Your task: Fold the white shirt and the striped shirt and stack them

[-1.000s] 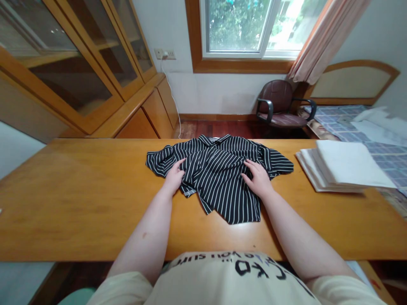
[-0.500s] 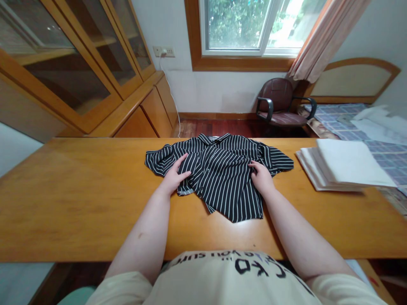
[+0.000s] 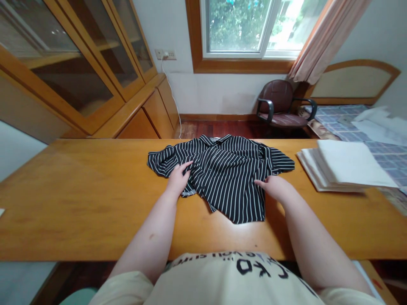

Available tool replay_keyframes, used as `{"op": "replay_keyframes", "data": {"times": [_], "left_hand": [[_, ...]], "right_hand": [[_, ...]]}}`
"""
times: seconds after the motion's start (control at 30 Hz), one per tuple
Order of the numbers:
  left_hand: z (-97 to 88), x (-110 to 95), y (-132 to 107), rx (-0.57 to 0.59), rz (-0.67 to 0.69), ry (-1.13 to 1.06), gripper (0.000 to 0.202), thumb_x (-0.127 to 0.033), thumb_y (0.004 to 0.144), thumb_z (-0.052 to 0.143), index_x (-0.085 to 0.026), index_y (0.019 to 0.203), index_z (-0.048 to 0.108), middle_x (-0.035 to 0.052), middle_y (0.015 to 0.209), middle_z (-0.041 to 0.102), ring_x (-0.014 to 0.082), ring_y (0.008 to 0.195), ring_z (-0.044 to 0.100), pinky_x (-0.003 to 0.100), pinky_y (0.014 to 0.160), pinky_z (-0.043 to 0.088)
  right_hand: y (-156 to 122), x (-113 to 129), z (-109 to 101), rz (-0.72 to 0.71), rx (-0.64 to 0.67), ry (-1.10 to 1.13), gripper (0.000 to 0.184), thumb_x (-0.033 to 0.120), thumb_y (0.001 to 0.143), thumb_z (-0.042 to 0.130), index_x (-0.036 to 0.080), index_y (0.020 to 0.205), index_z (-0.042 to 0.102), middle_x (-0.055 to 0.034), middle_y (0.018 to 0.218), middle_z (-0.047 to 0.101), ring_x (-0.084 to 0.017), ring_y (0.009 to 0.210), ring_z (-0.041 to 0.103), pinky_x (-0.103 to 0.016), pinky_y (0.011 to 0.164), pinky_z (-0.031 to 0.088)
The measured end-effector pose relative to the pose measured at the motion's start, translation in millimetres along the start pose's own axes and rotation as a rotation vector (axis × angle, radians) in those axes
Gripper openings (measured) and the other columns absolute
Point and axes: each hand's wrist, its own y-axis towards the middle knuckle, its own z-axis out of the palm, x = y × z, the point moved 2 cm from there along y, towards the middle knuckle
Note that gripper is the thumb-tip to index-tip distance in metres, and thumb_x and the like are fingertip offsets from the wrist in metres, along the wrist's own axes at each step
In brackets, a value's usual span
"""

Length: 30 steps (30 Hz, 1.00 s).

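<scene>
A black shirt with white stripes (image 3: pixel 225 173) lies crumpled on the wooden table (image 3: pixel 79 199), collar towards the window. My left hand (image 3: pixel 178 178) rests flat on the shirt's left part near the sleeve, thumb spread apart from the fingers. My right hand (image 3: pixel 277 187) sits at the shirt's right side edge, fingers together and pointing left, pinching the fabric's edge there. The fingertips are partly hidden by the cloth.
A stack of folded white cloth (image 3: pixel 343 165) lies at the table's right end. Beyond the table stand a brown office chair (image 3: pixel 281 103), a glass-door wooden cabinet (image 3: pixel 79 72) on the left and a bed (image 3: pixel 375 131) on the right.
My right hand has slid from on top of the shirt down and right to its side edge. My left hand has barely shifted, and the cloth is spread slightly flatter.
</scene>
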Motion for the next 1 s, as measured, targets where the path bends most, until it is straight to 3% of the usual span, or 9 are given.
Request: {"op": "replay_keyframes", "data": {"times": [0.1, 0.2, 0.3, 0.4, 0.5, 0.63, 0.7, 0.83, 1.0], "left_hand": [[-0.1, -1.5, 0.6, 0.026, 0.018, -0.016, 0.039, -0.027, 0.083, 0.053, -0.028, 0.121, 0.063, 0.0060, 0.098, 0.063, 0.0231, 0.089, 0.059, 0.039, 0.093, 0.042], [-1.9, -8.3, -0.6, 0.170, 0.058, -0.010, 0.035, -0.030, 0.084, 0.051, -0.029, 0.116, 0.066, 0.0050, 0.097, 0.066, 0.0223, 0.087, 0.060, 0.039, 0.096, 0.040], [-8.4, -14.5, -6.4, 0.266, 0.022, 0.077, 0.038, -0.032, 0.080, 0.057, -0.029, 0.116, 0.066, 0.0062, 0.094, 0.065, 0.0242, 0.089, 0.061, 0.037, 0.092, 0.041], [-16.6, -13.7, -16.2, 0.203, -0.063, 0.105, 0.057, -0.032, 0.070, 0.068, -0.026, 0.126, 0.057, 0.0095, 0.102, 0.064, 0.0279, 0.096, 0.061, 0.035, 0.088, 0.042], [-22.4, -2.6, -26.7, 0.064, -0.246, 0.088, 0.062, -0.033, 0.066, 0.072, -0.020, 0.124, 0.056, 0.0121, 0.096, 0.067, 0.0299, 0.093, 0.063, 0.035, 0.082, 0.043], [-24.7, 9.8, -35.2, 0.063, -0.354, 0.071, 0.020, -0.036, 0.066, 0.069, -0.020, 0.078, 0.065, 0.0040, 0.060, 0.061, 0.0249, 0.067, 0.061, 0.032, 0.066, 0.044], [-25.0, 10.4, -36.7, 0.091, -0.350, 0.011, 0.017, -0.037, 0.067, 0.066, -0.021, 0.064, 0.060, 0.0020, 0.056, 0.058, 0.0222, 0.061, 0.059, 0.032, 0.064, 0.043], [-24.6, 9.4, -40.0, 0.014, -0.432, -0.269, 0.022, -0.039, 0.070, 0.064, -0.019, 0.080, 0.061, 0.0035, 0.074, 0.065, 0.0226, 0.074, 0.062, 0.033, 0.071, 0.046], [-28.0, 17.8, -48.1, -0.083, -0.531, -0.564, 0.035, -0.041, 0.069, 0.067, -0.017, 0.095, 0.061, 0.0062, 0.090, 0.069, 0.0225, 0.088, 0.064, 0.036, 0.082, 0.047]], "right_hand": [[-9.9, 2.9, 12.7, -0.105, 0.067, 0.087, 0.027, 0.047, 0.069, 0.067, 0.021, 0.066, 0.062, -0.0081, 0.068, 0.066, -0.024, 0.067, 0.062, -0.034, 0.062, 0.045], [-19.1, 6.4, 17.6, -0.242, 0.099, 0.292, 0.011, 0.032, 0.075, 0.060, 0.022, 0.070, 0.062, -0.0021, 0.071, 0.067, -0.018, 0.067, 0.062, -0.028, 0.063, 0.045], [-24.7, 0.0, 14.2, -0.153, 0.008, 0.308, 0.022, 0.042, 0.079, 0.055, 0.021, 0.072, 0.061, -0.0038, 0.073, 0.068, -0.019, 0.068, 0.062, -0.029, 0.062, 0.044], [-29.2, -9.5, 16.3, -0.045, 0.010, 0.253, 0.035, 0.055, 0.072, 0.061, 0.020, 0.071, 0.060, -0.0060, 0.071, 0.066, -0.022, 0.067, 0.061, -0.031, 0.060, 0.043], [-34.7, -12.5, 25.3, -0.127, 0.085, 0.338, 0.029, 0.049, 0.068, 0.065, 0.021, 0.068, 0.058, -0.0021, 0.066, 0.063, -0.018, 0.062, 0.058, -0.029, 0.059, 0.041], [-39.8, -11.4, 32.0, -0.211, 0.054, 0.574, 0.024, 0.042, 0.071, 0.060, 0.020, 0.065, 0.053, 0.0020, 0.060, 0.056, -0.014, 0.058, 0.052, -0.026, 0.057, 0.039], [-39.6, -11.1, 32.3, -0.183, 0.014, 0.755, 0.026, 0.045, 0.071, 0.059, 0.021, 0.068, 0.049, 0.0032, 0.059, 0.052, -0.014, 0.057, 0.050, -0.026, 0.055, 0.039], [-34.7, -14.6, 31.9, -0.055, -0.060, 1.010, 0.032, 0.052, 0.072, 0.057, 0.022, 0.075, 0.048, 0.0036, 0.058, 0.050, -0.014, 0.053, 0.050, -0.027, 0.052, 0.040], [-26.4, -36.8, 22.1, 0.061, -0.295, 0.918, 0.032, 0.050, 0.074, 0.053, 0.022, 0.087, 0.055, -0.0015, 0.065, 0.060, -0.019, 0.062, 0.057, -0.030, 0.057, 0.045]]}}
